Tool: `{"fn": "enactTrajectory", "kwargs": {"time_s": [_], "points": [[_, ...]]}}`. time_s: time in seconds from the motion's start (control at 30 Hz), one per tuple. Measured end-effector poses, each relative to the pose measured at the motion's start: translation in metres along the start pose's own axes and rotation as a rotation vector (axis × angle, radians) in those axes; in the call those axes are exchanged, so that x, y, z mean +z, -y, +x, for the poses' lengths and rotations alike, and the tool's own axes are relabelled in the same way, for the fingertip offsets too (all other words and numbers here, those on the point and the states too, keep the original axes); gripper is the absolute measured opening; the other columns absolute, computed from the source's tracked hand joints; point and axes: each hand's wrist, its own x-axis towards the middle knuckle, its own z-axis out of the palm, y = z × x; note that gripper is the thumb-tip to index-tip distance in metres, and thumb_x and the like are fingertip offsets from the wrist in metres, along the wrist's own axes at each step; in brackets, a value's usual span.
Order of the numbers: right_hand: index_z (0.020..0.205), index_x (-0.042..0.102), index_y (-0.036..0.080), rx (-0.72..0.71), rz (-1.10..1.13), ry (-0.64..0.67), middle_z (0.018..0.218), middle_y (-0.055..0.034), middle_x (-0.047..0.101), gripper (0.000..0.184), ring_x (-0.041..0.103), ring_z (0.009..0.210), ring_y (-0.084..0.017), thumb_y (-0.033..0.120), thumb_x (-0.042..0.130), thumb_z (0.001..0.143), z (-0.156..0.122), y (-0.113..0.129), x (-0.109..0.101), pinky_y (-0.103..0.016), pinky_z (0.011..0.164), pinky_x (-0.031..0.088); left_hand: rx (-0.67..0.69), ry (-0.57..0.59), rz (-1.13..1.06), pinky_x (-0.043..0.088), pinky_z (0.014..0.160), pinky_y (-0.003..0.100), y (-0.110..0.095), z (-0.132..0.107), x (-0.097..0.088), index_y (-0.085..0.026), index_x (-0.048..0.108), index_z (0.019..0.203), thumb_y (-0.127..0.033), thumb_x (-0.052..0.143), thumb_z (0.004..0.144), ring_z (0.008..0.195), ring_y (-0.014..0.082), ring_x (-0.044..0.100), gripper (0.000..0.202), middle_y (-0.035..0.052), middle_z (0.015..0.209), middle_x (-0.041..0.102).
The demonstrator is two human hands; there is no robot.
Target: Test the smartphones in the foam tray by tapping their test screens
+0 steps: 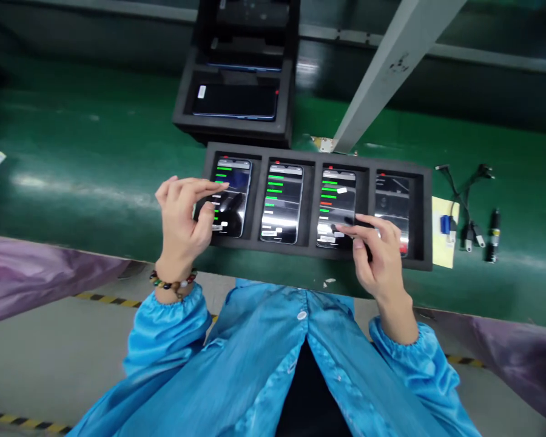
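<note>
A black foam tray (316, 155) lies on the green belt and holds several phones with lit screens showing green bars. My left hand (184, 218) hovers over the leftmost phone (232, 197), fingers apart, thumb and fingertips touching its screen. My right hand (375, 252) reaches to the third phone (337, 206), index finger stretched out onto the lower part of its screen, other fingers loosely curled. Neither hand holds anything. Between them sits the second phone (282, 203); the fourth phone (394, 206) is partly hidden behind my right hand.
A second black foam tray (186, 118) with dark phones stands behind the first. A grey metal beam (382, 73) slants down at the back right. Cables (466, 206), a yellow note (443, 237) and a small black tool (494, 233) lie to the right. Purple cloth hangs along the belt's front edge.
</note>
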Motion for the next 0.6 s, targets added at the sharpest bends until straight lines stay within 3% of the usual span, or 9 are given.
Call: {"fn": "enactTrajectory", "kwargs": {"time_s": [0.27, 0.47, 0.6], "points": [[0.135, 0.07, 0.026, -0.15, 0.076, 0.167, 0.13, -0.0102, 0.08, 0.034, 0.066, 0.141, -0.03, 0.017, 0.051, 0.108, 0.037, 0.05, 0.046, -0.055, 0.119, 0.046, -0.075, -0.114, -0.076, 0.044, 0.126, 0.057, 0.026, -0.023, 0.004, -0.027, 0.079, 0.111, -0.039, 0.049, 0.106, 0.115, 0.0276, 0.075, 0.033, 0.0047, 0.112, 0.084], [0.136, 0.07, 0.031, -0.128, 0.118, 0.132, 0.129, -0.0071, 0.081, 0.037, 0.068, 0.14, -0.031, 0.018, 0.051, 0.106, 0.035, 0.047, 0.049, -0.058, 0.119, 0.047, -0.108, -0.156, -0.08, 0.043, 0.126, 0.059, 0.041, -0.037, -0.003, -0.03, 0.081, 0.11, -0.04, 0.046, 0.106, 0.115, 0.0283, 0.074, 0.036, 0.004, 0.107, 0.084], [0.137, 0.071, 0.032, -0.103, 0.115, 0.098, 0.129, -0.007, 0.082, 0.038, 0.069, 0.138, -0.033, 0.02, 0.051, 0.106, 0.032, 0.045, 0.048, -0.06, 0.117, 0.049, -0.147, -0.116, -0.061, 0.044, 0.123, 0.059, 0.045, -0.04, -0.007, -0.029, 0.08, 0.117, -0.042, 0.046, 0.105, 0.123, 0.0301, 0.071, 0.038, 0.0055, 0.114, 0.084]]}}
